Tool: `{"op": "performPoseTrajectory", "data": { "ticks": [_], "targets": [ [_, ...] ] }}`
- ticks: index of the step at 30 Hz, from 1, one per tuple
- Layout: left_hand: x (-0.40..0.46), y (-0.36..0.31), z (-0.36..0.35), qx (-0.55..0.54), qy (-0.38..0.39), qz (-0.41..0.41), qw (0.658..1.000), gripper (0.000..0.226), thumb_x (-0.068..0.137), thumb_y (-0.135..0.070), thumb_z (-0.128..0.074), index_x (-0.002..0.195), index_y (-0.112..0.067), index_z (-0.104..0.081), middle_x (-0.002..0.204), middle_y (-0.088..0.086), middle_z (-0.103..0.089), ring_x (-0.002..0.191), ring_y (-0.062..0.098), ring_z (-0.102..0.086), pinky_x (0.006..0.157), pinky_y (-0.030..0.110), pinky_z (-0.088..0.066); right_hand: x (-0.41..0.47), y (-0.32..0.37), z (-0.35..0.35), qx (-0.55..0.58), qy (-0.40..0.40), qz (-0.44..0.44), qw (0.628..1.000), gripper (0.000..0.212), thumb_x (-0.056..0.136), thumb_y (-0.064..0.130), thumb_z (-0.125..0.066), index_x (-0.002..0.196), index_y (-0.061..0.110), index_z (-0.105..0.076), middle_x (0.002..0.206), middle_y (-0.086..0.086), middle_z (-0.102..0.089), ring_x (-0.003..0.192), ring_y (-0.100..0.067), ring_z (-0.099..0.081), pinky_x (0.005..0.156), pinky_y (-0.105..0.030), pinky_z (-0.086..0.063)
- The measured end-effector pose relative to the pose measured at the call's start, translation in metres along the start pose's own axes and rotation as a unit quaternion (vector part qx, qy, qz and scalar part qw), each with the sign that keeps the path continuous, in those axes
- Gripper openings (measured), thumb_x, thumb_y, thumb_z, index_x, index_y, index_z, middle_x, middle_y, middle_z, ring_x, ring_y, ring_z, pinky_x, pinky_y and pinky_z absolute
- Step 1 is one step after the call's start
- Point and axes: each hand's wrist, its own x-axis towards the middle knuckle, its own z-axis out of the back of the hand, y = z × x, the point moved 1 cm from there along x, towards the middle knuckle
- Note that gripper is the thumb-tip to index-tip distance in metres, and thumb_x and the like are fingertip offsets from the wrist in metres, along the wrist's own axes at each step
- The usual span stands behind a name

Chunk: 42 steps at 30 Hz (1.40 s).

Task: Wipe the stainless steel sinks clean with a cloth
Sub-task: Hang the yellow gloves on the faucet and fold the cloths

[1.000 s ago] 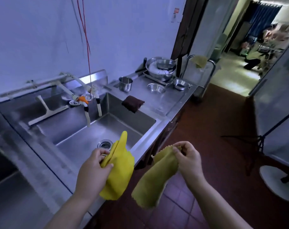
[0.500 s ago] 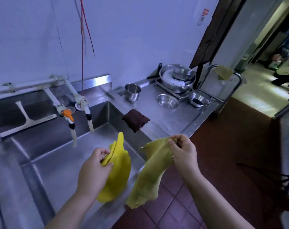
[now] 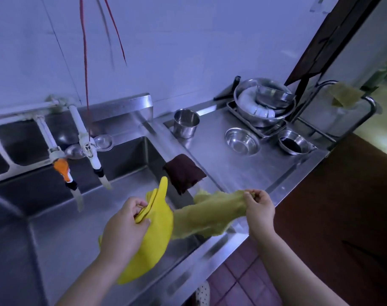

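Over the sink, both hands hold yellow cloths.

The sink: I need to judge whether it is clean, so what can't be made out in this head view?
- Drain of the sink: hidden, probably behind the left hand and the yellow cloth in its grip.
- Sink's left part: cut off by the frame edge.
- Dirt or streaks on the steel: lost in motion blur and dim light.
- Greenish cloth in the right hand: wet or dry, cannot tell.
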Motion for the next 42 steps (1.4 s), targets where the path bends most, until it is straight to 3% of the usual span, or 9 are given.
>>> {"op": "performPoseTrajectory", "data": {
  "ticks": [5, 12, 18, 22, 24, 29, 36, 39, 42],
  "targets": [
    [0.023, -0.018, -0.03, 0.013, -0.031, 0.05, 0.998, 0.033, 0.077, -0.011, -0.069, 0.089, -0.036, -0.051, 0.1, -0.007, -0.069, 0.086, 0.014, -0.06, 0.062, 0.028, -0.036, 0.08, -0.051, 0.0, -0.052, -0.01, -0.072, 0.996, 0.009, 0.086, 0.011, -0.058, 0.08, 0.018, -0.06, 0.077, -0.004, -0.06, 0.069, -0.021, -0.054, 0.068, -0.033, -0.044],
    [0.047, -0.046, -0.076, 0.018, -0.065, 0.117, 0.991, 0.037, 0.076, -0.011, -0.07, 0.085, -0.04, -0.048, 0.102, -0.009, -0.068, 0.09, 0.013, -0.062, 0.071, 0.03, -0.04, 0.152, -0.087, -0.012, -0.272, 0.162, -0.058, 0.947, 0.008, 0.087, 0.017, -0.054, 0.087, 0.019, -0.062, 0.086, -0.007, -0.065, 0.082, -0.029, -0.057, 0.072, -0.032, -0.045],
    [0.052, -0.062, -0.101, 0.009, -0.057, 0.141, 0.988, 0.036, 0.078, -0.011, -0.069, 0.09, -0.04, -0.051, 0.105, -0.009, -0.066, 0.096, 0.012, -0.061, 0.076, 0.031, -0.044, 0.18, -0.078, -0.027, -0.395, 0.25, 0.1, 0.878, 0.028, 0.086, 0.009, -0.057, 0.113, 0.01, -0.061, 0.114, -0.009, -0.063, 0.111, -0.029, -0.05, 0.089, -0.033, -0.038],
    [0.051, -0.074, -0.097, 0.016, -0.048, 0.144, 0.988, 0.039, 0.077, -0.013, -0.066, 0.09, -0.046, -0.049, 0.102, -0.015, -0.065, 0.096, 0.007, -0.061, 0.081, 0.035, -0.049, 0.154, -0.014, -0.066, -0.215, 0.346, 0.229, 0.884, 0.026, 0.085, 0.005, -0.06, 0.107, 0.019, -0.064, 0.106, 0.01, -0.06, 0.11, -0.017, -0.05, 0.084, -0.017, -0.035],
    [0.051, -0.079, -0.088, 0.028, -0.048, 0.142, 0.988, 0.047, 0.077, -0.016, -0.065, 0.104, -0.049, -0.045, 0.101, -0.014, -0.065, 0.095, 0.007, -0.06, 0.078, 0.034, -0.048, 0.125, 0.03, -0.089, -0.132, 0.451, 0.299, 0.831, 0.037, 0.078, 0.01, -0.066, 0.11, 0.029, -0.061, 0.104, 0.023, -0.053, 0.109, -0.006, -0.048, 0.087, -0.009, -0.035],
    [0.055, -0.09, -0.055, 0.082, -0.05, 0.098, 0.99, 0.078, 0.077, -0.013, -0.058, 0.141, -0.04, -0.021, 0.083, -0.019, -0.065, 0.08, 0.009, -0.059, 0.072, 0.039, -0.049, 0.069, 0.089, -0.145, -0.253, 0.644, 0.495, 0.525, 0.094, 0.068, 0.031, -0.077, 0.146, 0.036, -0.025, 0.153, 0.008, -0.027, 0.145, -0.012, -0.004, 0.116, -0.037, -0.001],
    [0.053, -0.085, 0.009, 0.202, -0.023, 0.026, 0.979, 0.079, 0.083, -0.019, -0.054, 0.144, -0.042, -0.01, 0.119, -0.018, -0.063, 0.11, 0.009, -0.057, 0.08, 0.021, -0.04, 0.039, 0.125, -0.199, -0.326, 0.668, 0.53, 0.408, 0.09, 0.068, 0.035, -0.08, 0.143, 0.041, -0.031, 0.159, 0.01, -0.011, 0.145, -0.009, 0.013, 0.112, -0.044, 0.016],
    [0.055, -0.085, 0.037, 0.241, -0.005, -0.014, 0.97, 0.07, 0.084, -0.018, -0.052, 0.139, -0.044, -0.018, 0.119, -0.02, -0.063, 0.108, 0.01, -0.058, 0.079, 0.023, -0.043, 0.018, 0.143, -0.211, -0.318, 0.672, 0.527, 0.412, 0.056, 0.07, 0.03, -0.08, 0.122, 0.026, -0.06, 0.149, 0.007, -0.037, 0.146, -0.012, -0.005, 0.117, -0.047, 0.005],
    [0.057, -0.08, 0.073, 0.219, -0.066, -0.037, 0.973, 0.066, 0.083, -0.019, -0.057, 0.135, -0.044, -0.024, 0.117, -0.019, -0.064, 0.106, 0.011, -0.06, 0.08, 0.03, -0.048, 0.002, 0.17, -0.221, -0.255, 0.674, 0.486, 0.495, 0.031, 0.066, 0.019, -0.084, 0.09, 0.011, -0.066, 0.114, -0.001, -0.065, 0.128, -0.019, -0.046, 0.11, -0.045, -0.03]
  ]
}}
